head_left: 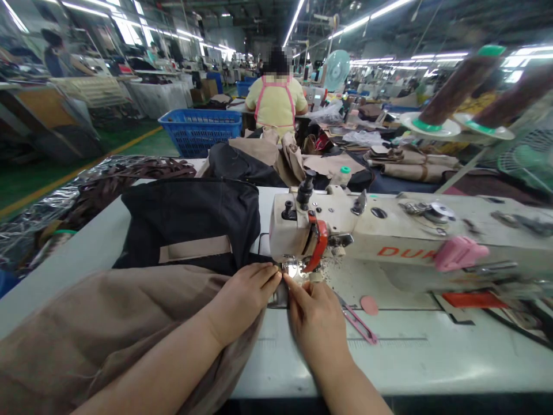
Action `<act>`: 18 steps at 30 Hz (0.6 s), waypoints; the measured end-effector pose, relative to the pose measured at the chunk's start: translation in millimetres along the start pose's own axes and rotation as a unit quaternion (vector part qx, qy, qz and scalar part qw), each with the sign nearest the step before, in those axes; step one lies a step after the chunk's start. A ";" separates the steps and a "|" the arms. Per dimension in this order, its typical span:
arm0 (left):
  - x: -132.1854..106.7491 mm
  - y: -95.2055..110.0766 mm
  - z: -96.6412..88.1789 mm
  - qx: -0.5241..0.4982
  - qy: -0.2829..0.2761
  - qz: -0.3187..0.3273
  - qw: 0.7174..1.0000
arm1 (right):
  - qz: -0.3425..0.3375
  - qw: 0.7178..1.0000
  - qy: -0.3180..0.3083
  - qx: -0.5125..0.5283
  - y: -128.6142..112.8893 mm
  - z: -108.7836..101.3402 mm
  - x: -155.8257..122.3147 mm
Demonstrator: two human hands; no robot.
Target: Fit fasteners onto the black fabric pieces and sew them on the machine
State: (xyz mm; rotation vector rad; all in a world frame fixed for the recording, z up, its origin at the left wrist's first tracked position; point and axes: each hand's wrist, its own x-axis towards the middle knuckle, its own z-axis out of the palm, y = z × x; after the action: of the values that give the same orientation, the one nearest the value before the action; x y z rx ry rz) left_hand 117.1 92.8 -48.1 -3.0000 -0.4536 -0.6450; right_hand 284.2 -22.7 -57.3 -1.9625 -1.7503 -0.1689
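Note:
My left hand (246,297) lies at the seam edge of a brown cloth piece (142,311), its fingers together and gripping the edge just left of the sewing machine's presser foot. Black fabric (194,207) with a tan strip (196,249) joins the brown cloth behind that hand. Close by, my right hand (317,317) has its index finger on the same edge and the other fingers curled; the thumb is mostly hidden. The sewing machine's head (287,230) stands directly beyond the fingertips, with a red guard (318,245) beside the needle area. Pink-handled thread snips (360,324) lie right of my right hand.
A pink round disc (368,305) lies near the snips. Two brown thread cones (460,86) rise at the right. Beyond the machine are heaped cloth pieces (246,161), a blue basket (203,129) and a seated co-worker (279,101). Dark strips (129,178) lie at the left.

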 end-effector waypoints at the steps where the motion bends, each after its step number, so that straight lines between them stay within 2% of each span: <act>1: -0.3 -0.5 0.4 0.000 -0.003 0.001 1.000 | -0.001 1.000 -0.004 -0.004 -0.4 -0.5 -0.4; 6: 1.2 -4.2 0.3 -0.001 0.002 0.010 1.000 | 0.003 0.999 -0.029 -0.018 -1.8 -0.7 -0.4; 18: 5.1 -8.1 -1.7 0.004 0.022 0.024 0.999 | -0.005 0.998 -0.038 -0.041 -3.0 0.6 -0.3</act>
State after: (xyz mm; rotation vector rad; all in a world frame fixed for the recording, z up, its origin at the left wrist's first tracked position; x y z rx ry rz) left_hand 118.5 101.8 -44.6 -2.9728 -0.3802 -0.7037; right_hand 281.1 -22.6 -57.2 -2.0438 -1.8285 -0.1734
